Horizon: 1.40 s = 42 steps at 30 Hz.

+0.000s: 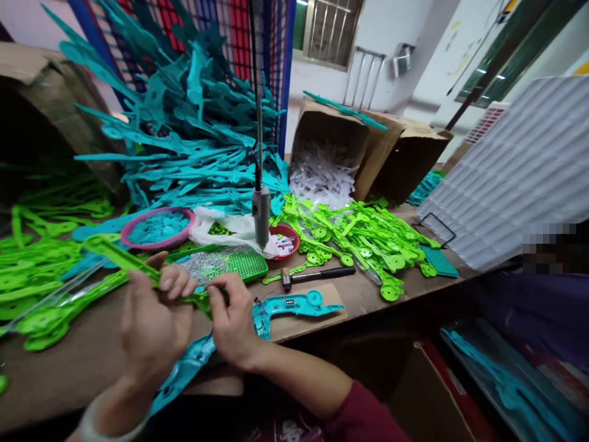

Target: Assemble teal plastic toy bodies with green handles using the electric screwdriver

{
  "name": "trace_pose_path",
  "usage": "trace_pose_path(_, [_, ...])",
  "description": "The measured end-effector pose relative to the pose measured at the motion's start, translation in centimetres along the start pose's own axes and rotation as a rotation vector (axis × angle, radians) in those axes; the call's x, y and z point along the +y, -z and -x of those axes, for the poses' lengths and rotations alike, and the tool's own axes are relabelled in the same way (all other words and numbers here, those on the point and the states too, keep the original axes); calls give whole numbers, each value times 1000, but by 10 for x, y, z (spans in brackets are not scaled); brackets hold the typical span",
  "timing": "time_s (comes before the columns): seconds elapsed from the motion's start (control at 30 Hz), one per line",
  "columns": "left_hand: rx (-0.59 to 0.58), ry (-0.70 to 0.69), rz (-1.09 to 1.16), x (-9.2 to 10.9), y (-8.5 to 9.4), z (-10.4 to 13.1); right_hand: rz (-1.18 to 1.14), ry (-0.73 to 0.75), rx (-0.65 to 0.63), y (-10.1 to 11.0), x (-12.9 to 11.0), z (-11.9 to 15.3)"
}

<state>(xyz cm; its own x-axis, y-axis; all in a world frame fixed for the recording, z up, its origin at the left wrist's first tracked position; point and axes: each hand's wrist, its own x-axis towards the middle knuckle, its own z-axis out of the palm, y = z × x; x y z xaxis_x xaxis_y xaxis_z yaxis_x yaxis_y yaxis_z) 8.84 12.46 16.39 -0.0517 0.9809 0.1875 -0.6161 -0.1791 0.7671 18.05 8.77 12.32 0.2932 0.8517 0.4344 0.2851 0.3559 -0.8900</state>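
A long bright-green plastic part point(110, 253) is held between both hands, tilted across the front of the workbench. My left hand point(156, 325) is closed around its middle, the fingers curled over the top. At its right end, my right hand point(234, 316) pinches the part; something small and teal shows by those fingertips, but I cannot make out what it is. Below the hands, a curved teal plastic piece point(301, 304) lies at the bench edge, partly hidden by my right hand and forearm. A hammer point(322, 274) with a black handle rests just behind it.
An electric screwdriver point(261, 215) hangs over a green basket point(255, 264) of small metal parts. Around it are a pink bowl point(126, 236), a red bowl point(294, 236), green parts point(363, 233) and a tall teal heap point(184, 135). A person sits at right.
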Motion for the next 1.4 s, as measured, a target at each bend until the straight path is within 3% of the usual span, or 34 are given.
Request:
trace_pose_path(0.13, [111,11,-219,-40,2,28,113,-18,53,1,17,-1])
trace_pose_path(0.2, [154,75,-269,-45,11,28,-53,-146,103,15,21,-8])
trace_pose_path(0.27, [186,175,-283,-38,24,24,-334,-368,61,30,20,-20])
trace_pose_path(0.37, [148,396,-286,-22,40,27,-532,-624,-317,43,12,-36])
trace_pose_path(0.47, [-25,528,-394,-17,45,42,-411,-609,-663,43,6,-40])
trace_pose_path(0.53, [-135,458,-553,-19,47,53,-325,-574,-759,39,7,-38])
trace_pose_path(0.6, [-209,365,-707,-22,50,60,-271,-559,-735,38,10,-36])
trace_pose_path(0.7, [-250,343,-814,-25,57,64,-270,-550,-651,41,14,-32])
trace_pose_path(0.87, [-275,389,-782,-24,61,67,-394,-687,-737,44,12,-20])
trace_pose_path(0.93, [-281,374,-761,-24,59,68,-365,-645,-684,42,11,-16])
trace_pose_path(1.03, [-204,368,-746,-28,57,70,-358,-520,-541,38,11,-10])
trace_pose_path(1.13, [-103,369,-721,-31,58,72,-441,-505,-506,35,14,-4])
trace_pose_path(1.4, [-89,278,-710,-33,58,71,-241,-320,-397,28,18,13])
